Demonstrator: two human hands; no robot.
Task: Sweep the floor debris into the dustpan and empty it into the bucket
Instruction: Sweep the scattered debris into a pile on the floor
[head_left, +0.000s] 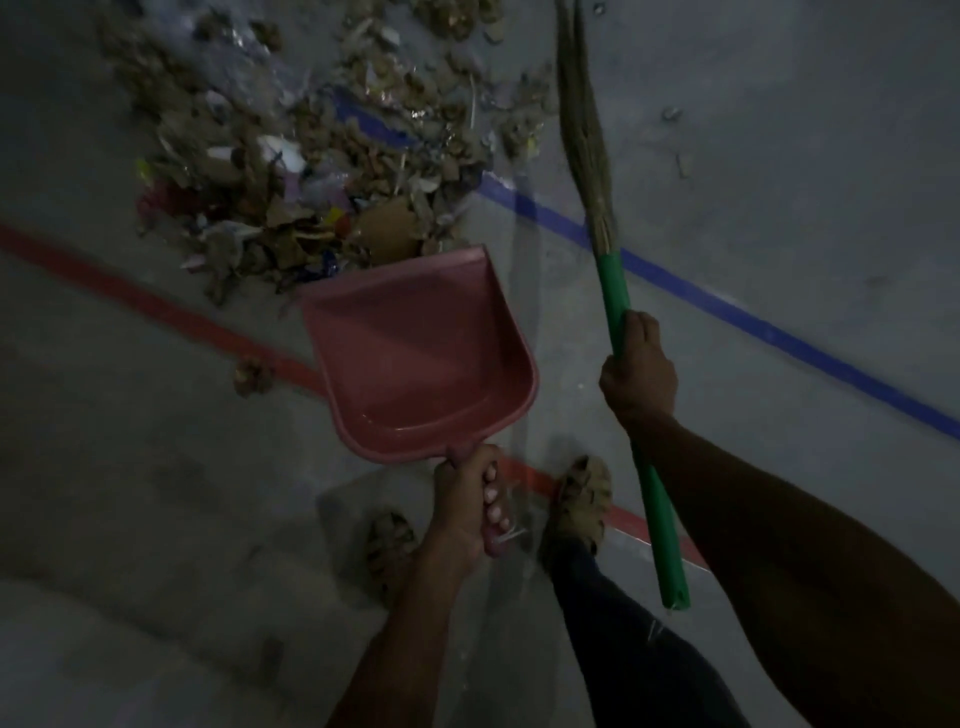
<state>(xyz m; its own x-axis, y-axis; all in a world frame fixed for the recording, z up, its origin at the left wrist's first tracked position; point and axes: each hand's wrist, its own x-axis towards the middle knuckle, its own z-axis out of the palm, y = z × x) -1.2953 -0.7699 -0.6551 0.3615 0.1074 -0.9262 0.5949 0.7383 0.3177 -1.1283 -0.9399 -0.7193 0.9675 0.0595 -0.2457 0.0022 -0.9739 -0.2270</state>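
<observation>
A pink dustpan (415, 353) lies low over the grey floor, its open lip touching the near edge of a big debris pile (322, 156) of dry leaves, paper and plastic scraps. The pan is empty inside. My left hand (470, 501) is shut on the dustpan's handle. My right hand (639, 371) grips the green handle of a broom (613, 291); its straw bristles (579, 119) point away from me, just right of the pile. No bucket is in view.
A red floor line (156, 306) runs under the dustpan and a blue floor line (753, 322) crosses to the right. One stray leaf clump (252, 375) lies on the red line. My two feet in patterned sandals (579, 501) stand behind the pan.
</observation>
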